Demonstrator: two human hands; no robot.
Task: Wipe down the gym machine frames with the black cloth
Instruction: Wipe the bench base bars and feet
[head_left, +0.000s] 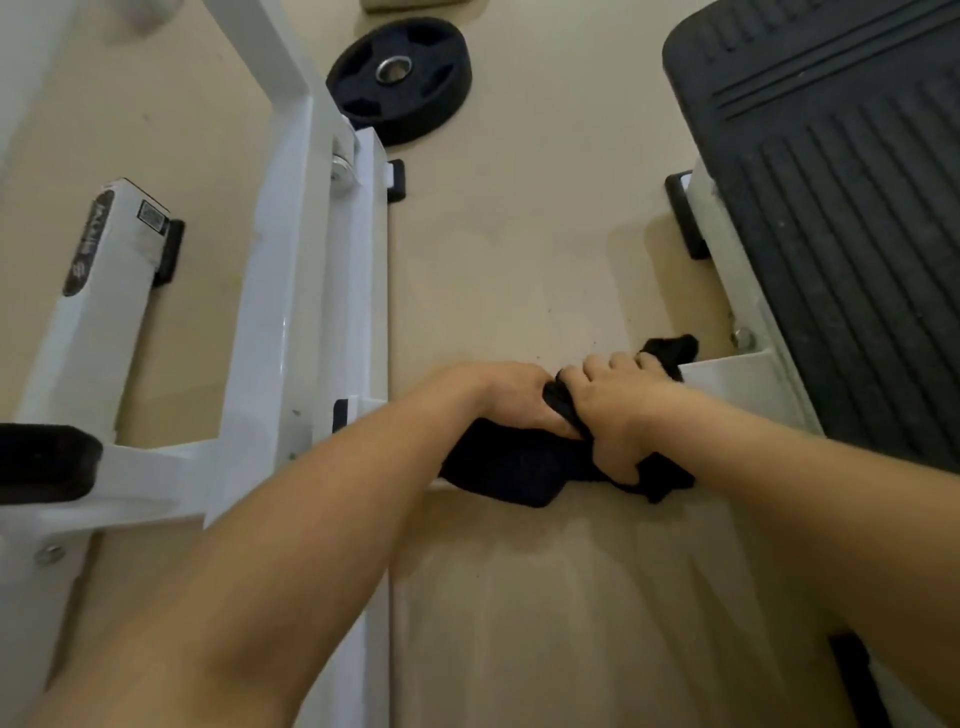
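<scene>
1. Head view: the black cloth (509, 475) lies bunched over a low white crossbar (727, 379), between the white frame rail (358, 270) and the ribbed footplate (841, 218).
2. The left hand (511, 395) and right hand (618, 415) touch each other; both curl their fingers round the cloth.
3. Step in hand: wiping this crossbar.
4. The next move probably calls for sliding the cloth along the bar while keeping it wrapped over the top and sides.

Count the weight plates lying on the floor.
1. The black weight plate lies on the floor at the top of the view, just beyond the white frame; others may lie outside the view.
</scene>
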